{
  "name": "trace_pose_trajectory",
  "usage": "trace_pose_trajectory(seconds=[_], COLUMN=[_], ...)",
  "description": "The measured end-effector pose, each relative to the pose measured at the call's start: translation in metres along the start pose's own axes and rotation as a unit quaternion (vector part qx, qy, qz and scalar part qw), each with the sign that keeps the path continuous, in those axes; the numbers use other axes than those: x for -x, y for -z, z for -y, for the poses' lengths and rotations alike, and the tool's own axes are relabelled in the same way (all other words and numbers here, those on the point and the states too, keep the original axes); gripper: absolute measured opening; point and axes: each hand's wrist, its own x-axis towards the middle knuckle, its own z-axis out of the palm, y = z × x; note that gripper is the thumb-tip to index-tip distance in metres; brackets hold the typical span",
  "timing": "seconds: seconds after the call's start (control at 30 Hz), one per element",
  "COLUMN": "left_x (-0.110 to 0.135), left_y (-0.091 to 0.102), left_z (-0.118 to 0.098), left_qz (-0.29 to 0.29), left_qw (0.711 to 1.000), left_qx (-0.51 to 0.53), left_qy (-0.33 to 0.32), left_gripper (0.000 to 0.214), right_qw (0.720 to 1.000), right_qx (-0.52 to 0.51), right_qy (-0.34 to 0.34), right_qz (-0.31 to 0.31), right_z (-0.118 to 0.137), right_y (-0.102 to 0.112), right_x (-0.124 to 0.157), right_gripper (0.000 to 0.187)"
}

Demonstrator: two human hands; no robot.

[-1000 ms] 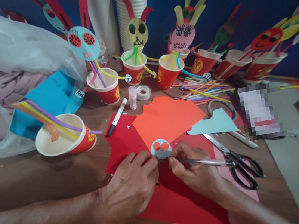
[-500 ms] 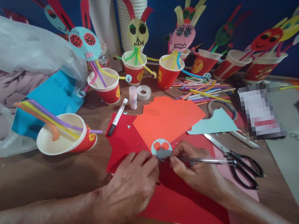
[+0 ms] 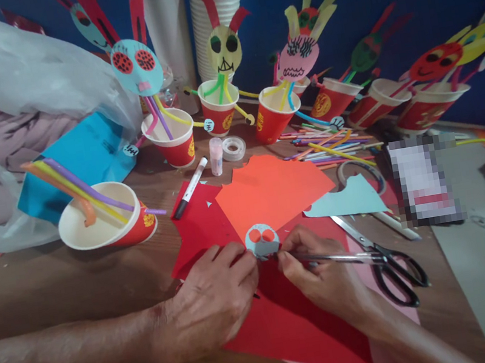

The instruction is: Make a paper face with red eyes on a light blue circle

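Observation:
A small light-blue paper disc with two orange round eyes lies over red paper. My left hand has its fingertips closed at the disc's left edge; part of that grip is hidden. In my right hand is a clear-barrelled pen, its tip end at the disc's lower right edge. Orange paper with a scalloped far edge lies just beyond the disc. Scissors with black handles rest beside my right hand, blades partly under a light-blue paper scrap.
Red paper cups with straw-and-paper figures line the back. A cup lies tilted at left with straws inside. A marker, glue stick, tape roll and straw pile surround the papers. A plastic bag sits far left.
My right hand and the pen have shifted very slightly to the right along the disc's lower edge. My left hand and the disc stay practically where they were.

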Motion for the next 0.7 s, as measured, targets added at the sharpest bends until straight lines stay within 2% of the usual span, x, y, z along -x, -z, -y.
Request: trace_pose_trajectory(seconds=[0.7], left_x=[-0.0013], left_y=[0.0009], left_z=[-0.0002], left_qz=[-0.010], left_qw=[1.000], left_qx=[0.006], left_qy=[0.000], left_gripper=[0.017], right_qw=[1.000], right_qx=[-0.011], right_qy=[-0.011], right_qz=[-0.013], right_z=[0.0040], right_y=[0.0035], right_x=[-0.0032], right_gripper=[0.013])
